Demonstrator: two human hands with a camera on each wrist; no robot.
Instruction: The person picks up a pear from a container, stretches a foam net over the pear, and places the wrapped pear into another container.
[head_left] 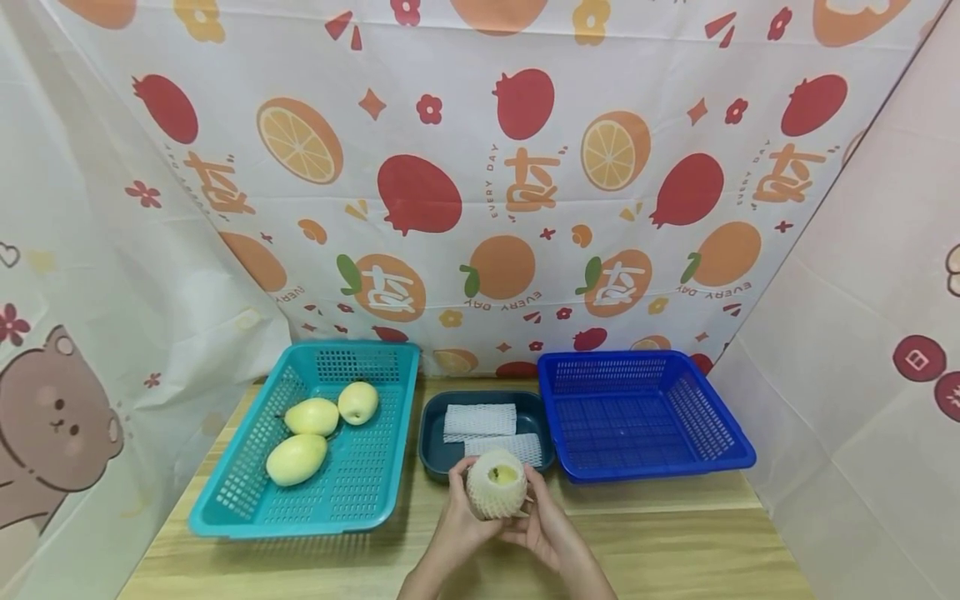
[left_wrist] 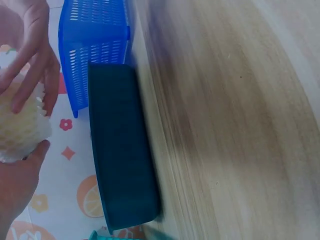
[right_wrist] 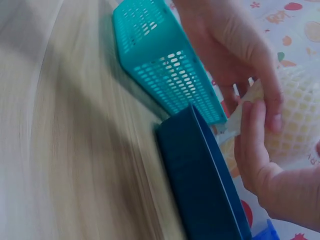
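In the head view both hands hold a pale yellow pear in a white foam net sleeve (head_left: 497,500), above the table's front middle. My left hand (head_left: 462,515) grips its left side, thumb and fingers bent round the net. From the right, my right hand (head_left: 546,527) holds it, fingers reaching underneath. A round opening at the top of the net shows the pear's skin and a dark stem spot. In the right wrist view, fingers of both hands press on the netting (right_wrist: 295,115). Just behind the hands, a dark teal tray (head_left: 429,450) holds flattened foam net sleeves (head_left: 480,421).
A turquoise basket (head_left: 352,500) on the left holds three bare pears (head_left: 297,459). On the right stands a blue basket (head_left: 615,417) with a perforated bottom. Behind them hangs a fruit-print cloth (head_left: 480,200), reaching down to the wooden table (head_left: 675,550).
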